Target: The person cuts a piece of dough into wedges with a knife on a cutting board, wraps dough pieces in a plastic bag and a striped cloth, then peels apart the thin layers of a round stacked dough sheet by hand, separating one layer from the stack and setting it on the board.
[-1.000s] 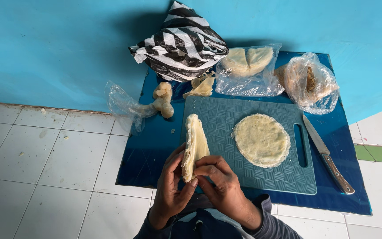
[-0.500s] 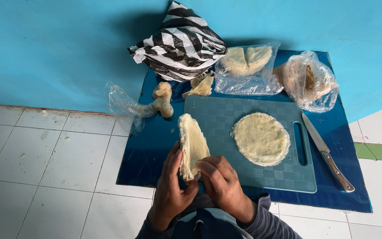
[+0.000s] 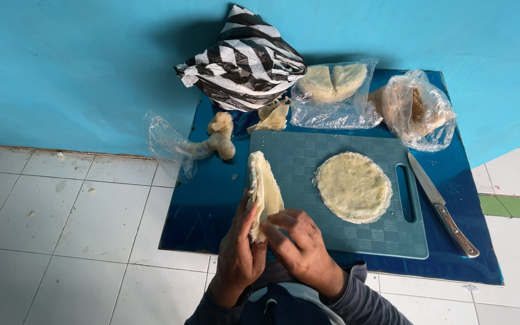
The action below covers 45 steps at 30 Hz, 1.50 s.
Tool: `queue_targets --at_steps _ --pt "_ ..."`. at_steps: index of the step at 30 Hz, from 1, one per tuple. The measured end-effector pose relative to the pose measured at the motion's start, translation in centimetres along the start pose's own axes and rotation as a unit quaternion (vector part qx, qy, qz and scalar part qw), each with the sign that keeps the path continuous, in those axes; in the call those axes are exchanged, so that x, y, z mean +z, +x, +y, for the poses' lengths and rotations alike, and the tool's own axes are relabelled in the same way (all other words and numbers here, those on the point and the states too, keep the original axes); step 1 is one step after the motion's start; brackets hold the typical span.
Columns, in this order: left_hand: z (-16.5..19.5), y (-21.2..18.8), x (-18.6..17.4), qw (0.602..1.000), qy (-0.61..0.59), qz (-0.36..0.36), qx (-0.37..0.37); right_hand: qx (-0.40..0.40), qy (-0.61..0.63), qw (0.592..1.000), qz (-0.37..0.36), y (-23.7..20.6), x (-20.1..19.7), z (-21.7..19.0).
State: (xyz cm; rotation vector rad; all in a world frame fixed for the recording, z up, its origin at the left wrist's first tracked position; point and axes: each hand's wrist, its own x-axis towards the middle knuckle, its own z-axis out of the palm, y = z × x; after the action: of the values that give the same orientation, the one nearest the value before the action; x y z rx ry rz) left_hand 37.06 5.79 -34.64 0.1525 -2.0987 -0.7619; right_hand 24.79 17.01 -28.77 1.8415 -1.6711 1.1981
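Head view, nearest first: both hands meet just below the near left corner of the teal cutting board (image 3: 338, 207). The left hand (image 3: 239, 256) cups a pale, folded flat round of dough (image 3: 264, 192) from behind, its grip closed on the lower edge, so the piece stands nearly upright over the board's left rim. The right hand (image 3: 302, 247) pinches the same lower edge from the front, thumb and fingertips closed on it.

As I judge it, the fold is best worked with small pinches along the edge, the left palm backing the soft sheet so it does not sag or tear, and with the piece kept over the board so that crumbs fall there.

On the board's right half lies a second flat round (image 3: 353, 188), unfolded. Right of the board, a knife (image 3: 443, 207) rests on the blue mat (image 3: 200, 216), blade pointing away. Beyond the board's far edge sit a dough lump in clear plastic (image 3: 221, 135), a clear bag with two pale halves (image 3: 335, 90), another clear bag with a brownish piece (image 3: 419, 108), and a black-and-white striped bag (image 3: 245, 60) against the blue wall (image 3: 79, 66). White floor tiles (image 3: 61, 241) lie left of the board.
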Motion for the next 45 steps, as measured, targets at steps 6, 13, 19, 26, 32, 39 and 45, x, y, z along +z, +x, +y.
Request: queue_targets --at_steps 6,13,19,26,32,39,45 --pt "0.9 1.0 -0.9 1.0 -0.019 -0.008 0.011 -0.005 0.095 0.995 0.006 0.5 0.2 0.5" --pt "0.4 1.0 -0.8 0.999 -0.029 -0.017 0.001 0.126 0.152 0.98 0.037 -1.1 1.6 0.8" --pt "-1.1 -0.1 -0.9 0.999 0.009 -0.033 0.004 0.218 0.241 0.943 0.072 -2.0 2.3 1.7" --pt "-0.6 -0.9 -0.3 0.995 -0.095 0.004 -0.041 0.373 0.436 0.81 0.117 -3.9 3.4 2.5" --pt "0.2 0.0 -0.3 0.997 -0.075 0.034 -0.017 0.431 0.535 0.712 0.141 -4.2 3.3 2.1" --pt "1.2 1.1 -0.4 0.999 -0.029 0.042 -0.011 0.333 0.578 0.74 0.084 -2.6 1.2 -0.1" --pt "1.5 0.6 0.2 0.999 -0.035 0.031 0.012 0.373 0.512 0.765 0.114 -2.2 1.6 0.2"
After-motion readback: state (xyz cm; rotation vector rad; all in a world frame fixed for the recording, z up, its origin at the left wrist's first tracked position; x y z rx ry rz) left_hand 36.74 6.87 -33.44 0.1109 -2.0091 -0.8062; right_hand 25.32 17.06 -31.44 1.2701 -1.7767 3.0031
